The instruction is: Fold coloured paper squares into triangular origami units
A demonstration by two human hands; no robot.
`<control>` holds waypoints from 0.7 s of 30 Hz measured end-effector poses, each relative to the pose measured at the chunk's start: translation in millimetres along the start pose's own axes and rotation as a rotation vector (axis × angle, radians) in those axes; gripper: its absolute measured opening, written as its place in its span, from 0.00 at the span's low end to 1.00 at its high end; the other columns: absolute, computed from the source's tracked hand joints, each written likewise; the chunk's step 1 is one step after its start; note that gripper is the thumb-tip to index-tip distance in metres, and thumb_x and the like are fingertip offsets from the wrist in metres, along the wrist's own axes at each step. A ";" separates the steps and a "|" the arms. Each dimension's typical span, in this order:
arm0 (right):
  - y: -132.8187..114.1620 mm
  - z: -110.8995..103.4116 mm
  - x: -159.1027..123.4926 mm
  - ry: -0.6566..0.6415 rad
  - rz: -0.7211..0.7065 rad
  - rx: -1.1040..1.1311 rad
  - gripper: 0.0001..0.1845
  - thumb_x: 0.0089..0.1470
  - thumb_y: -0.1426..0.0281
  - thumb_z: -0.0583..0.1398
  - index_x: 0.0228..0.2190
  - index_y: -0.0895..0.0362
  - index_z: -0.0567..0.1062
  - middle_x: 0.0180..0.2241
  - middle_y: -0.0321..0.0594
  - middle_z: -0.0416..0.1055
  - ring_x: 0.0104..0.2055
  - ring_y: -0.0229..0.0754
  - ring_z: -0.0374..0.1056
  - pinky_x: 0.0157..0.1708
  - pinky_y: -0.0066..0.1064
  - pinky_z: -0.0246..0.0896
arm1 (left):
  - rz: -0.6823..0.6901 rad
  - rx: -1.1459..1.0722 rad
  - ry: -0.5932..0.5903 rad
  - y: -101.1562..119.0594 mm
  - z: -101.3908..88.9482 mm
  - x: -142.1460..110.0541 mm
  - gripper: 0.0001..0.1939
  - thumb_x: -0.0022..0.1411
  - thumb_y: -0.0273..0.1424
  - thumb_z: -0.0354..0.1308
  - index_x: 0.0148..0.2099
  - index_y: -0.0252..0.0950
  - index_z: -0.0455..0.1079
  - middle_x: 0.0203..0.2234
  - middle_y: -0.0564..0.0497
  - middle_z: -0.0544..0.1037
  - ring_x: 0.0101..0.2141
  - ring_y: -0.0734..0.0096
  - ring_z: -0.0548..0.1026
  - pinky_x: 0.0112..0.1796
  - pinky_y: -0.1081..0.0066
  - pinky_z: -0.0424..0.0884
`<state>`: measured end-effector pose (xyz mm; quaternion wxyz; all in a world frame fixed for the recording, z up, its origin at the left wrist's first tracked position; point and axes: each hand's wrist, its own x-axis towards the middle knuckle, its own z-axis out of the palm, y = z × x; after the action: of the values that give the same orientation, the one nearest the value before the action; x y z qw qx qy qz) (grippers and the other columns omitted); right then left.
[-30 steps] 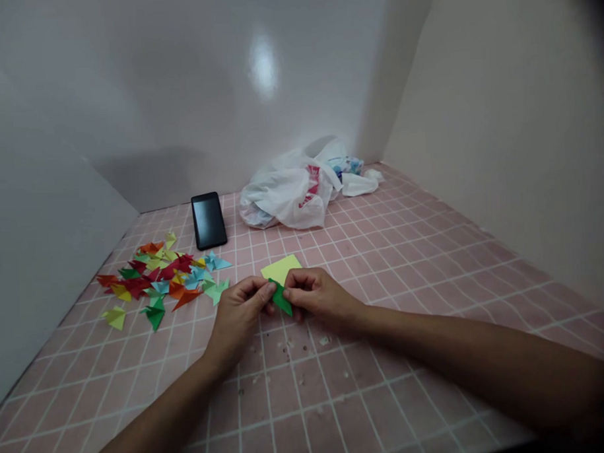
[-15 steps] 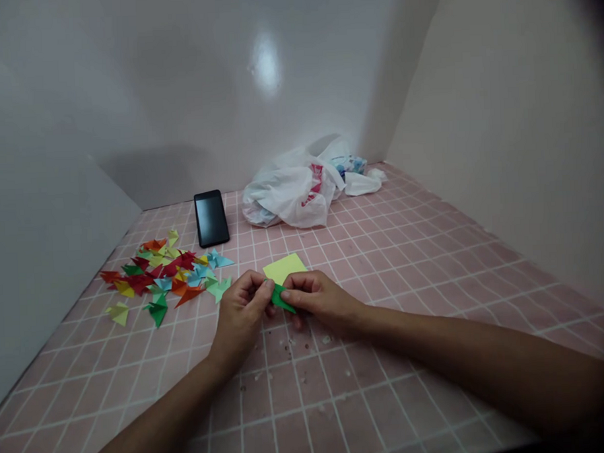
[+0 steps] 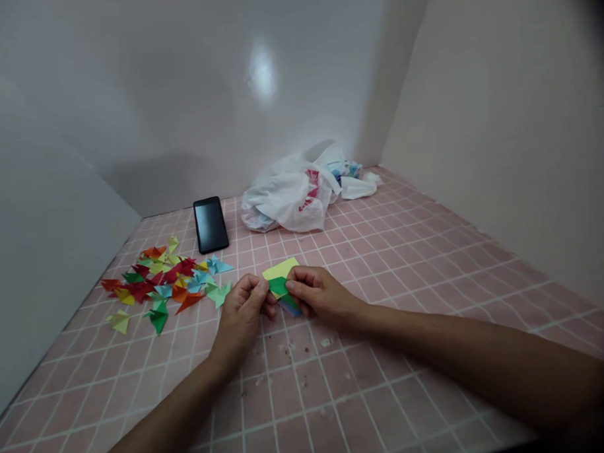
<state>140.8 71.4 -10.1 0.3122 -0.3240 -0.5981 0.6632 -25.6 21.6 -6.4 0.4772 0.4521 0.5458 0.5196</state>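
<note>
My left hand and my right hand meet at the middle of the tiled surface, fingertips pinching a folded green paper piece from both sides. A small blue paper piece shows just below the green one, close to my right fingers. It seems to be held together with the green piece, though my fingers hide part of it. A pale yellow paper square lies directly behind my fingertips, partly covered by the green piece.
To the left of my hands lies a scattered heap of folded multicoloured paper triangles. A black smartphone lies further back, with a white plastic bag beside it. White walls enclose the pink tiled surface, which has small paper crumbs.
The green piece has turned and now lies higher, against the yellow square. A blue piece has appeared beneath it. My right hand has shifted slightly up and left.
</note>
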 end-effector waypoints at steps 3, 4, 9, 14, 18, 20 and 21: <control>-2.2 -7.9 7.0 -0.024 -0.037 -0.111 0.12 0.56 0.67 0.56 0.23 0.56 0.64 0.16 0.28 0.59 0.19 0.31 0.51 0.20 0.25 0.45 | -0.082 0.043 -0.066 -2.5 -4.7 5.8 0.14 0.58 0.40 0.61 0.28 0.35 0.66 0.19 0.56 0.73 0.18 0.79 0.68 0.23 0.77 0.63; -3.0 -10.3 9.2 -0.083 -0.058 -0.161 0.13 0.55 0.68 0.57 0.21 0.56 0.63 0.16 0.29 0.58 0.19 0.31 0.52 0.21 0.25 0.45 | -0.116 0.058 -0.102 -2.3 -5.7 7.2 0.15 0.57 0.40 0.62 0.28 0.35 0.66 0.18 0.57 0.72 0.17 0.79 0.67 0.21 0.78 0.61; -5.9 -13.2 14.9 -0.100 -0.101 -0.215 0.12 0.53 0.67 0.59 0.21 0.56 0.66 0.16 0.29 0.60 0.19 0.32 0.54 0.20 0.25 0.46 | -0.151 0.005 -0.188 4.6 -6.5 10.0 0.19 0.51 0.45 0.67 0.27 0.35 0.67 0.16 0.57 0.72 0.13 0.81 0.63 0.16 0.79 0.55; -7.7 -9.4 16.0 0.038 -0.092 -0.027 0.13 0.53 0.61 0.59 0.23 0.56 0.67 0.17 0.29 0.63 0.15 0.31 0.57 0.16 0.24 0.51 | -0.046 -0.013 -0.116 9.9 -1.9 5.1 0.19 0.50 0.45 0.68 0.30 0.34 0.68 0.20 0.54 0.77 0.17 0.77 0.72 0.22 0.76 0.67; -10.1 -10.8 18.1 0.114 -0.154 0.032 0.17 0.57 0.56 0.56 0.27 0.57 0.68 0.19 0.29 0.64 0.15 0.30 0.58 0.16 0.23 0.52 | 0.032 -0.027 -0.036 9.6 2.9 1.9 0.18 0.52 0.44 0.67 0.33 0.34 0.69 0.22 0.54 0.78 0.19 0.76 0.74 0.25 0.75 0.71; -11.8 -10.2 18.2 0.101 -0.166 0.037 0.19 0.58 0.54 0.55 0.28 0.58 0.69 0.19 0.29 0.64 0.15 0.31 0.59 0.16 0.23 0.52 | 0.059 -0.036 -0.010 9.8 4.9 1.7 0.19 0.52 0.44 0.67 0.35 0.34 0.69 0.23 0.54 0.78 0.21 0.75 0.75 0.27 0.73 0.73; -12.7 -8.9 17.7 0.081 -0.172 0.033 0.18 0.56 0.54 0.57 0.28 0.58 0.69 0.18 0.29 0.64 0.16 0.31 0.59 0.16 0.23 0.52 | 0.069 -0.039 -0.006 10.2 5.9 1.7 0.19 0.52 0.44 0.67 0.36 0.34 0.69 0.24 0.54 0.78 0.22 0.74 0.76 0.28 0.72 0.74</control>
<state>137.8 92.0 0.9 0.3972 -0.2927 -0.5994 0.6303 -20.0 24.6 3.7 0.4692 0.4630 0.5183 0.5448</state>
